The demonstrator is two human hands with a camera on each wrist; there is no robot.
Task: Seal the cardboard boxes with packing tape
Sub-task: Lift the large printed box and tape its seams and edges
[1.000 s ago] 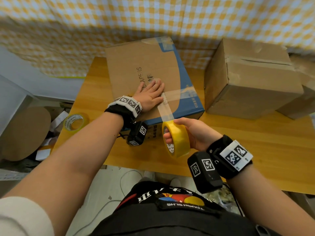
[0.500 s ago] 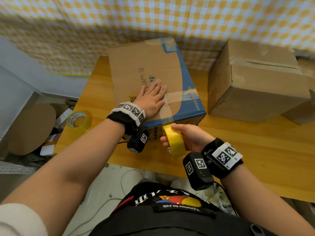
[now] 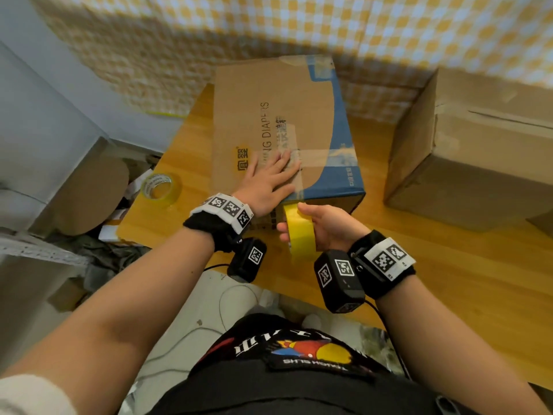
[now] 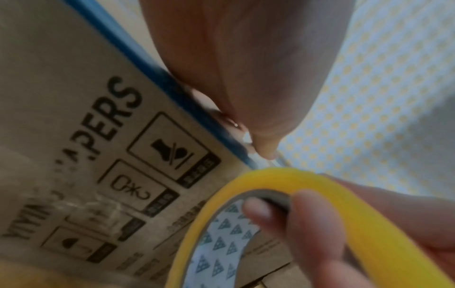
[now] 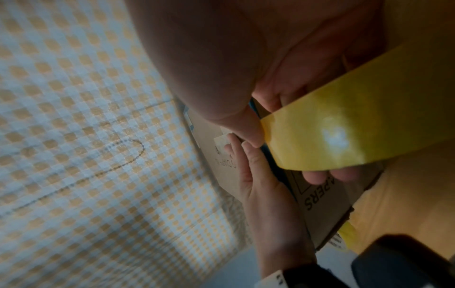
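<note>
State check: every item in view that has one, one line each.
diaper box: flaps closed, tape strip running over top to front edge
yellow tape roll: in right hand grip, at box front
left hand: flat, pressing tape on top
spare tape roll: lying idle on table
plain box: closed

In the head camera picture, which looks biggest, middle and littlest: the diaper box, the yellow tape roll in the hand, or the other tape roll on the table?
1. diaper box
2. and 3. yellow tape roll and the other tape roll look alike.
</note>
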